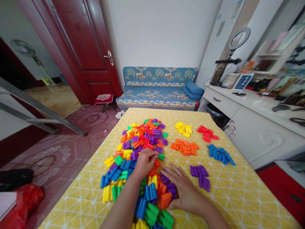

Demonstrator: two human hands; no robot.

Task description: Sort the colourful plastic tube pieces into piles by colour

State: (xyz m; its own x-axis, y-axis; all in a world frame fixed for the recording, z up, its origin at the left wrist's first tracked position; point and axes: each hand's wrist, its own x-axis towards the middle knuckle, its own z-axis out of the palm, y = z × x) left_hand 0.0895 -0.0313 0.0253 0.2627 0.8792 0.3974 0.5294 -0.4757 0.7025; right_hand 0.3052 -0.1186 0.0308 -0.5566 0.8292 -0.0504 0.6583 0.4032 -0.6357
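A large mixed pile of coloured plastic pieces [140,136] covers the left half of the yellow patterned tablecloth [95,194]. My left hand [145,162] is over the middle of the pile, fingers bent together beside a green piece [161,156]; what they hold, if anything, is hidden. At the pile's right edge, my right hand [182,187] lies with fingers spread next to purple pieces [172,190]. Sorted by colour on the right are yellow pieces [183,128], red pieces [207,133], orange pieces [185,147], blue pieces [220,154] and purple pieces [200,176].
Beyond the table stands a blue patterned sofa [157,92]. A white desk [257,111] with a ring light [239,38] runs along the right. At left are a metal ladder [43,109], a red stool [104,98] and a red bag [30,202].
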